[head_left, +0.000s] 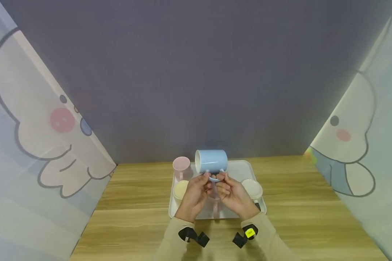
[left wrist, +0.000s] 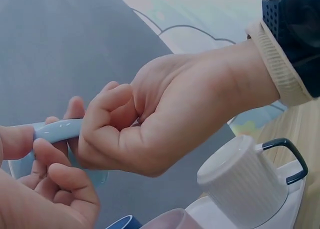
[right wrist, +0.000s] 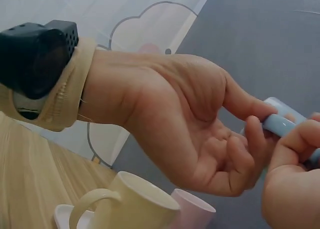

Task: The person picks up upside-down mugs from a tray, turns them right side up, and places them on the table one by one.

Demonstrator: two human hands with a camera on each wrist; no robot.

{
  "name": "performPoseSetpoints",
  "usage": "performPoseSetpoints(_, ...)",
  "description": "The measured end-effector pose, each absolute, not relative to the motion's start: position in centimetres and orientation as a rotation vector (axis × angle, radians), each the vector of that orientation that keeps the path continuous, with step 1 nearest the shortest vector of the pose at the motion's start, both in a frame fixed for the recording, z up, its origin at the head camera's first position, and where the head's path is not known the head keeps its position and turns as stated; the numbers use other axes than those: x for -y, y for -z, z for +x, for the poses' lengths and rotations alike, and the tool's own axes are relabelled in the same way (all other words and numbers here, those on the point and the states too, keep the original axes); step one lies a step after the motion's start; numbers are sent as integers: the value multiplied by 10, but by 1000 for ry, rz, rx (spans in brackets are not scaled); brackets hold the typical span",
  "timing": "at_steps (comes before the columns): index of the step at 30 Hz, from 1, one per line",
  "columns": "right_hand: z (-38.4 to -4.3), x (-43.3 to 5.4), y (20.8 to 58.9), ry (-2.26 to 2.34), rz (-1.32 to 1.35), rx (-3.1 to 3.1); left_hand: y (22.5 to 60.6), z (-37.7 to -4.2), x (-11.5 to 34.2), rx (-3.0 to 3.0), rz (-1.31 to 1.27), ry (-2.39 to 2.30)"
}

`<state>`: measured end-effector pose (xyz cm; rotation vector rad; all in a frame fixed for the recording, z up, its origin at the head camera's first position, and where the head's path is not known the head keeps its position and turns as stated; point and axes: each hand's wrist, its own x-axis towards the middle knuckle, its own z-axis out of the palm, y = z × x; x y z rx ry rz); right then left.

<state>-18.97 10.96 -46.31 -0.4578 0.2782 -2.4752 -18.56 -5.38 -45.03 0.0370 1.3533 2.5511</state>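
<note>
A light blue mug [head_left: 213, 160] is held on its side above the tray, its white opening facing left and its handle towards me. My left hand [head_left: 195, 195] pinches the left end of that handle [right wrist: 279, 124] between thumb and fingers. At the other end, my right hand [head_left: 234, 195] pinches the same handle, its remaining fingers curled. The two hands nearly meet there, hiding part of the handle. Below them, a pink mug [head_left: 215, 208] stands on the tray, partly covered by the hands.
On the white tray [head_left: 240, 166] stand another pink mug [head_left: 181, 164], a pale yellow mug [head_left: 180, 189] and a ribbed white mug [left wrist: 247, 181] with a dark handle. A blue rim [left wrist: 125, 222] shows low in the left wrist view. The wooden table [head_left: 134, 203] meets a grey wall.
</note>
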Motion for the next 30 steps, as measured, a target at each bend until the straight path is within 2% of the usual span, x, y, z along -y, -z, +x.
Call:
performPoseSetpoints(6, -193, -119, 459, 2389, -535, -752, 449, -186, 59, -1396, 97, -2579)
performPoseSetpoints(11, -193, -136, 450, 2258, -367, -1610, 444, -188, 72, -1482, 174, -2615)
performPoseSetpoints(15, -192, -167, 443, 2215, -282, -2028, 441, -191, 92, -1610, 188, -2655)
performPoseSetpoints(21, -193, -225, 439, 2138, -354, -2357, 436, -196, 126, -1850, 88, -2672)
performPoseSetpoints(26, -199, -257, 450, 1917, -146, -2537, 435, -197, 151, -2038, -41, -2630)
performPoseSetpoints(30, -204, -269, 476, 1697, -28, -2604, 439, -199, 166, -2100, -87, -2623)
